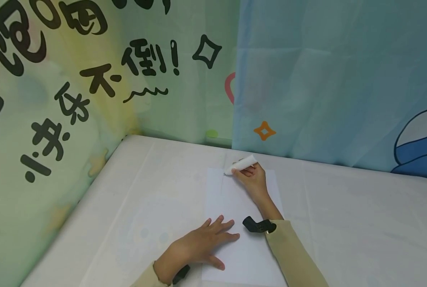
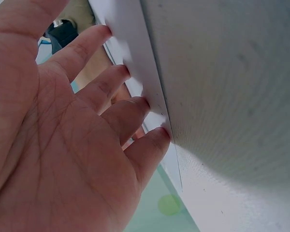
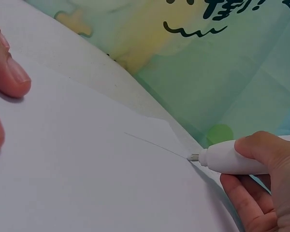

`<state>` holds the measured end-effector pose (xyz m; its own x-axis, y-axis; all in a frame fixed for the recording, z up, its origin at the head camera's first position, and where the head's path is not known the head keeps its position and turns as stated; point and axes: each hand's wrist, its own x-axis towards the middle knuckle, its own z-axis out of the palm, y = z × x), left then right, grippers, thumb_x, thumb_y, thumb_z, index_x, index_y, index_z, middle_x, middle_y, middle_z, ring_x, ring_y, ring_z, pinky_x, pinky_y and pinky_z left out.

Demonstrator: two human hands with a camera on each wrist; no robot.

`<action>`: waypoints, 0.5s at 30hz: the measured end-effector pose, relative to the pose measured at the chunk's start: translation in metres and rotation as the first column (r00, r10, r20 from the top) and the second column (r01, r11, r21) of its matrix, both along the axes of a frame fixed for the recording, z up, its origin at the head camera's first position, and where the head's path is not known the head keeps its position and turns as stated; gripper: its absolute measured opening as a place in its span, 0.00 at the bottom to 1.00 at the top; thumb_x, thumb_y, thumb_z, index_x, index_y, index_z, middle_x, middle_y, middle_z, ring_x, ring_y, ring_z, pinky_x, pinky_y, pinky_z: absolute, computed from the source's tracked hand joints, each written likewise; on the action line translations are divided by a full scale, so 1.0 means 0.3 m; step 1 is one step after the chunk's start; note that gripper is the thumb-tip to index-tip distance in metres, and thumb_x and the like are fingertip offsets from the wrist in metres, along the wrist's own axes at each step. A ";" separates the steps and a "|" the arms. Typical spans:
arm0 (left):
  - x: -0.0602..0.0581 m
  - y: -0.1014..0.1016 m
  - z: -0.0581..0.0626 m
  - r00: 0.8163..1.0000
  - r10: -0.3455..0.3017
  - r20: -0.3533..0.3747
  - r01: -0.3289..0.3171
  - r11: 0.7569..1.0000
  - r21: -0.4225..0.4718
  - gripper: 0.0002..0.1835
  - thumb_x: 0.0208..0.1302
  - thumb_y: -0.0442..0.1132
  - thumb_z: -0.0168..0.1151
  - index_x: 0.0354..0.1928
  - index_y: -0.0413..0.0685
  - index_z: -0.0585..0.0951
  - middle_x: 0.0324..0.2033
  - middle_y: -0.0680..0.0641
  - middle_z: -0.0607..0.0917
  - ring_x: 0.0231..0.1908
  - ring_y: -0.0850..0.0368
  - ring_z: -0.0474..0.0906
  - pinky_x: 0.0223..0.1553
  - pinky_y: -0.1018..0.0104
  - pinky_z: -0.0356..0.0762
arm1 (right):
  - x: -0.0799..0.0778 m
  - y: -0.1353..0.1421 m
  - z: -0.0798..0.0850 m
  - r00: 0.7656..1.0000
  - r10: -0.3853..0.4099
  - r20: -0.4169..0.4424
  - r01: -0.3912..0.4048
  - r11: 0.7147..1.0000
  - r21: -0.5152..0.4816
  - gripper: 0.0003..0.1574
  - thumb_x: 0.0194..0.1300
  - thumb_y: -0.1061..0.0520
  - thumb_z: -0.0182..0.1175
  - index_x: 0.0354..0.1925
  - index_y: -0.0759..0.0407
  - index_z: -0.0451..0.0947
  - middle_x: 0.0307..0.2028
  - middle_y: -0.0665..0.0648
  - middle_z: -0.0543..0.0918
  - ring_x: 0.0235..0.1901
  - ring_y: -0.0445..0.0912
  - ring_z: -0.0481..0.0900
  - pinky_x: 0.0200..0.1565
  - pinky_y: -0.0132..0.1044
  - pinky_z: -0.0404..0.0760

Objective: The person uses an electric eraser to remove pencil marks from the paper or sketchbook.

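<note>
A white sheet of paper (image 1: 250, 259) lies on the white-covered table. My right hand (image 1: 255, 181) pinches a thick white pen (image 1: 244, 163) between thumb and fingers, near the sheet's far end. In the right wrist view, the pen's metal tip (image 3: 193, 157) meets the paper at the end of a thin grey line (image 3: 154, 144). Fingers spread, my left hand (image 1: 204, 241) rests over the sheet's near left part. The left wrist view shows its palm (image 2: 72, 140), with the fingertips touching the paper close to the sheet's edge.
The white table cover (image 1: 357, 231) extends on both sides of the paper. A printed green cloth (image 1: 184, 107) with black characters borders the table at the left and back, beside a blue cloth (image 1: 324, 99). A black wrist device (image 1: 259, 225) sits at my right cuff.
</note>
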<state>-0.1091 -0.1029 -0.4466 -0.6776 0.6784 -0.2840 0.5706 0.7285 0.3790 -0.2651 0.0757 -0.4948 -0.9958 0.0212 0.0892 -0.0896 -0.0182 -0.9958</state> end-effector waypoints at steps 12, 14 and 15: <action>0.001 0.002 0.002 1.000 0.000 0.002 0.000 1.000 0.005 0.43 0.52 0.53 0.72 0.71 0.61 0.67 0.75 0.51 0.58 0.75 0.49 0.48 0.72 0.53 0.52 | -0.004 0.006 -0.007 1.000 -0.009 0.014 0.009 1.000 0.016 0.29 0.58 0.72 0.65 0.57 0.73 0.67 0.50 0.75 0.80 0.36 0.31 0.82 0.42 0.23 0.80; 0.001 0.001 0.001 1.000 0.001 0.004 -0.001 1.000 0.007 0.43 0.52 0.53 0.72 0.72 0.61 0.67 0.75 0.51 0.58 0.75 0.49 0.48 0.72 0.53 0.52 | -0.005 0.006 -0.008 1.000 -0.013 0.016 0.012 1.000 0.029 0.29 0.58 0.71 0.65 0.57 0.72 0.67 0.50 0.74 0.80 0.36 0.31 0.82 0.42 0.23 0.80; 0.001 0.001 0.001 1.000 0.000 0.003 0.000 1.000 0.007 0.43 0.52 0.52 0.72 0.72 0.61 0.67 0.75 0.51 0.58 0.75 0.49 0.48 0.72 0.53 0.53 | -0.005 0.005 -0.008 1.000 -0.012 0.014 0.012 0.999 0.034 0.29 0.58 0.71 0.66 0.57 0.72 0.67 0.50 0.74 0.81 0.36 0.32 0.82 0.42 0.23 0.80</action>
<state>-0.1089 -0.1027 -0.4462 -0.6769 0.6804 -0.2808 0.5693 0.7258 0.3860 -0.2666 0.0773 -0.4973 -0.9966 0.0306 0.0760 -0.0755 0.0165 -0.9970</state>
